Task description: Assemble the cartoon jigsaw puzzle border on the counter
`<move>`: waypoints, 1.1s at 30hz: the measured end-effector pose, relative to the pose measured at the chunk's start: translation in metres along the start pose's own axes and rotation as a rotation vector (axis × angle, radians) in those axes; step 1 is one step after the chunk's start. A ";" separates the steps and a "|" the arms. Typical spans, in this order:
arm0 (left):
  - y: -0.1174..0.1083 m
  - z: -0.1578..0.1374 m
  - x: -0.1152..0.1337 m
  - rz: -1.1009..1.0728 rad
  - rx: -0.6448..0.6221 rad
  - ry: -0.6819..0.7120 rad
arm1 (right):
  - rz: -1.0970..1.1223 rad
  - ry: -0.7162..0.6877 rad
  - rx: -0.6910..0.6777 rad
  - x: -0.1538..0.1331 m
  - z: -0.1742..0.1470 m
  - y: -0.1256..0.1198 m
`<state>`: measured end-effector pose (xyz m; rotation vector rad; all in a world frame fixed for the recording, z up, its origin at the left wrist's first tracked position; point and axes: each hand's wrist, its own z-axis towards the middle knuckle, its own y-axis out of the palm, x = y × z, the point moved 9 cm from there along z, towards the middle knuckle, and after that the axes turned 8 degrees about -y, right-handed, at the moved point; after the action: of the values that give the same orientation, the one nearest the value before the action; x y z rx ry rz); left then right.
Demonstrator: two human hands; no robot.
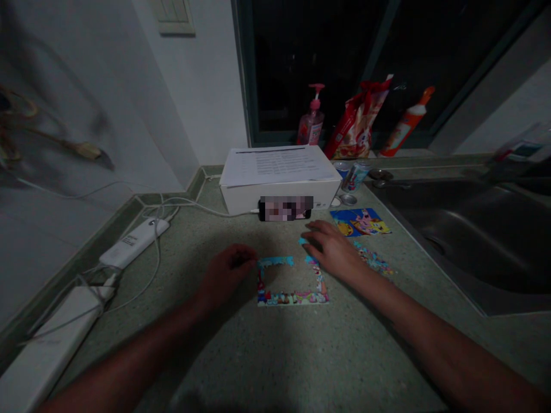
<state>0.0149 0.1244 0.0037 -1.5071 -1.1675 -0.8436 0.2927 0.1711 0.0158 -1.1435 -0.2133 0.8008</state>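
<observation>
A jigsaw border (pixel 293 298) lies on the counter, a rectangle of joined pieces around bare counter, with a gap in its blue top edge. My left hand (pixel 228 269) is at the border's top left corner, thumb and fingers closed together; whether they hold anything is hidden. Beyond the top right corner, my right hand (pixel 331 246) has a small light-blue puzzle piece (pixel 302 241) between its thumb and fingertips. A heap of loose puzzle pieces (pixel 375 259) sits to the right of that hand, partly covered by it. Behind the heap lies a colourful cartoon picture card (pixel 361 222).
A phone (pixel 284 209) leans on a white box (pixel 241 198) topped with a printed sheet (pixel 279 163). Cables and a white power strip (pixel 55 338) run along the left. A tilted can (pixel 355 176) stands behind the card. The metal sink (pixel 469 229) is at the right.
</observation>
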 end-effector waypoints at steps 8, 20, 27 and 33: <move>0.004 -0.001 -0.001 -0.010 -0.024 -0.011 | -0.015 -0.006 -0.044 -0.004 0.008 0.005; 0.007 0.004 0.003 0.036 -0.023 -0.001 | 0.028 -0.069 0.053 -0.015 0.002 -0.012; 0.028 0.011 0.025 0.215 -0.061 0.028 | 0.010 -0.055 -0.031 -0.008 -0.004 -0.019; 0.075 0.028 0.045 0.339 -0.122 0.099 | 0.096 -0.031 -0.089 -0.009 -0.004 -0.022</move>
<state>0.0980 0.1609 0.0169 -1.6835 -0.7700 -0.7571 0.2988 0.1587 0.0355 -1.2332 -0.2223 0.9017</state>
